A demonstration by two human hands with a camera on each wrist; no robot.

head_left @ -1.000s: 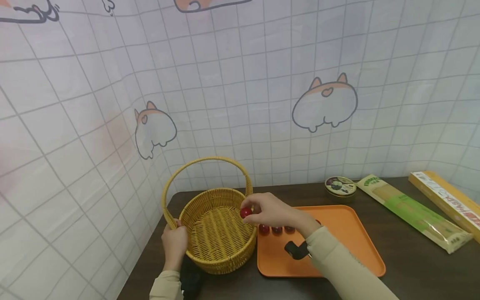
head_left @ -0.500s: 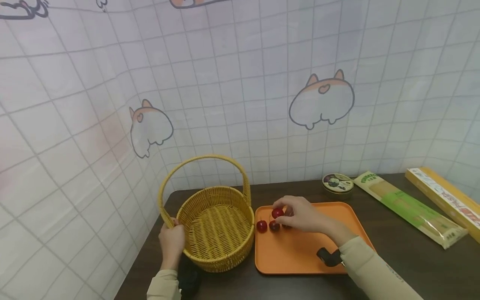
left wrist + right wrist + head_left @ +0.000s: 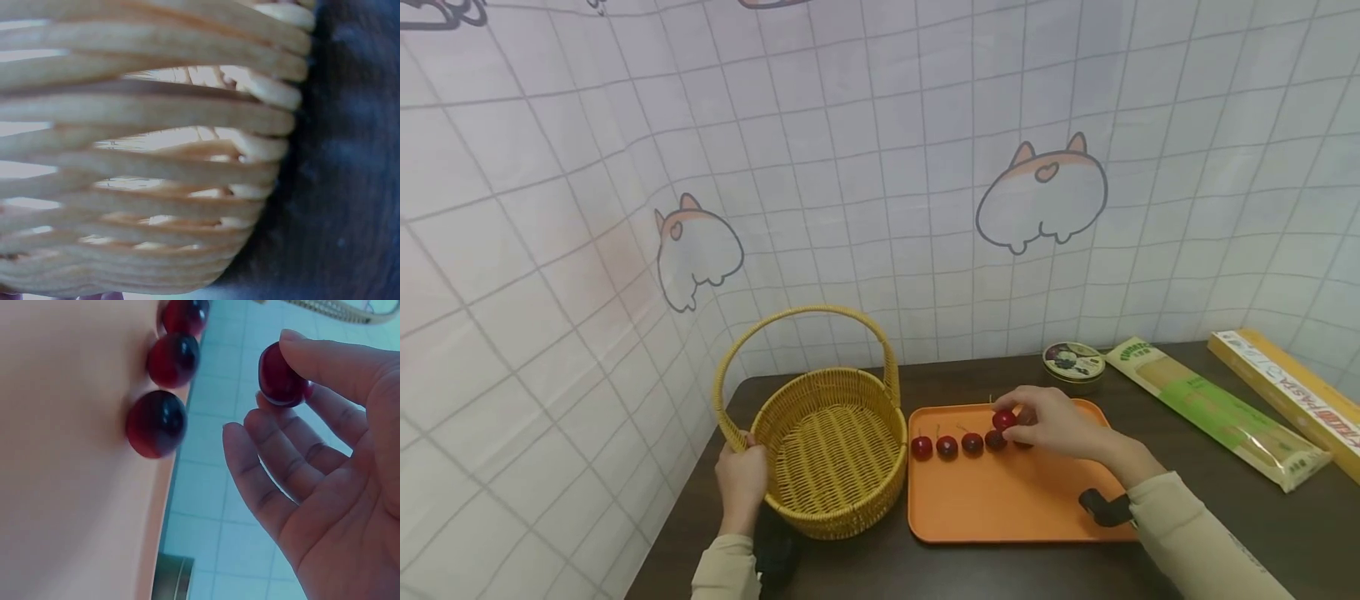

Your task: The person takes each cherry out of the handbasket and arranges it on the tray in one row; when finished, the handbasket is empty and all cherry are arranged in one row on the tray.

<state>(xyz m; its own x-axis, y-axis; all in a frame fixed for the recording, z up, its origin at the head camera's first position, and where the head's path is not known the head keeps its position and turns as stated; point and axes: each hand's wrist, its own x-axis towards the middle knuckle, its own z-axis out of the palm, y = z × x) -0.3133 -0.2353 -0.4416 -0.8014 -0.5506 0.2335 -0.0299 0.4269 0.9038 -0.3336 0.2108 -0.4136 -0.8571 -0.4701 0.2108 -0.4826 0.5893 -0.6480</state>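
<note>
My right hand (image 3: 1051, 423) pinches a dark red cherry (image 3: 1004, 420) between thumb and fingers, close over the back part of the orange tray (image 3: 985, 508). In the right wrist view the held cherry (image 3: 281, 376) hangs apart from the row. Several cherries (image 3: 947, 447) stand in a line on the tray, some with stems up; the hand partly covers the right end of that line. On the left, my left hand (image 3: 742, 481) grips the yellow woven basket (image 3: 831, 527) where its tall handle meets the rim. Basket weave (image 3: 156, 162) fills most of the left wrist view.
Behind the tray sits a round tin (image 3: 1073, 363). A green-and-clear pasta packet (image 3: 1217, 410) and a yellow pasta box (image 3: 1292, 392) lie to the right on the dark table (image 3: 850, 575). A patterned curtain (image 3: 850, 208) hangs behind and at the left.
My right hand has carried the cherry from beside the basket's right rim rightward over the tray, along the row. The left hand keeps its grip on the basket. The head view has shifted slightly.
</note>
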